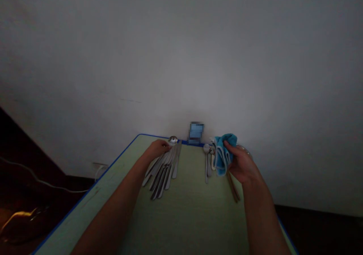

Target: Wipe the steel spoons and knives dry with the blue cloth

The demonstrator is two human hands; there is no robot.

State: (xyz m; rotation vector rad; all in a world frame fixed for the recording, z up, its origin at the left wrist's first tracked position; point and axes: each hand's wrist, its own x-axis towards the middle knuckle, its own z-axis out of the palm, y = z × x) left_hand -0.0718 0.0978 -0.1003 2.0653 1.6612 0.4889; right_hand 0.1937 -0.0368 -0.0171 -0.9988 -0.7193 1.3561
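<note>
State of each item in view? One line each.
left hand: at the spoon, grip unclear
spoon: bowl past the hand, at the far table edge
right hand: closed on the cloth
blue cloth: bunched, folded, held up
knives: fanned out, lying flat
second spoon: lying beside the cloth
chopsticks: lying below the cloth, ends together
blue object: blurred, state unreadable

camera: head-worn | facing: forward and down | near: green tabletop (187,217) (seen from just above)
</note>
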